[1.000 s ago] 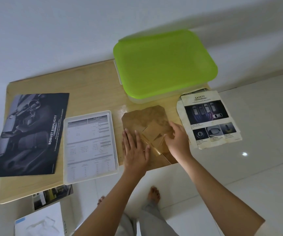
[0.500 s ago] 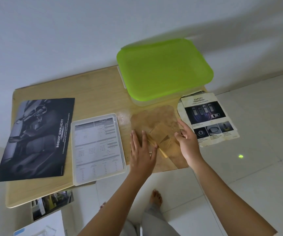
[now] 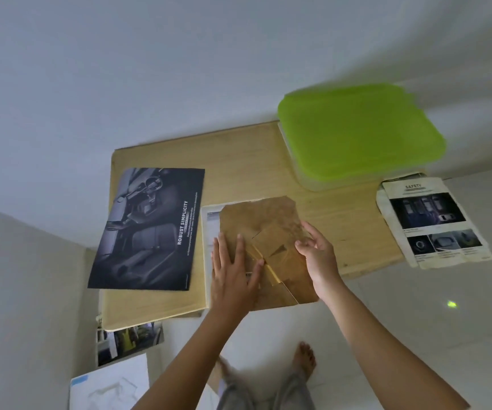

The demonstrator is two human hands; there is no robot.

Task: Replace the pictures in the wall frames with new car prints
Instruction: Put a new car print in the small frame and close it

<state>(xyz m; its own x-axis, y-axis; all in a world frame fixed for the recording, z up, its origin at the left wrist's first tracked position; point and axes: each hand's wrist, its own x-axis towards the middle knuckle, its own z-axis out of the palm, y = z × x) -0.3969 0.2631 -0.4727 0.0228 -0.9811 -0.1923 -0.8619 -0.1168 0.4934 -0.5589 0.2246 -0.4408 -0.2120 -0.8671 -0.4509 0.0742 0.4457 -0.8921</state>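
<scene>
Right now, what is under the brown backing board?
A white frame holding a printed sheet; only its left strip shows. The rest is covered by the brown backing board and the left hand resting on it.

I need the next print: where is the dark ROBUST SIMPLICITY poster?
Head view: the poster lies flat at the left of the wooden table, just left of the brown backing board.
</scene>
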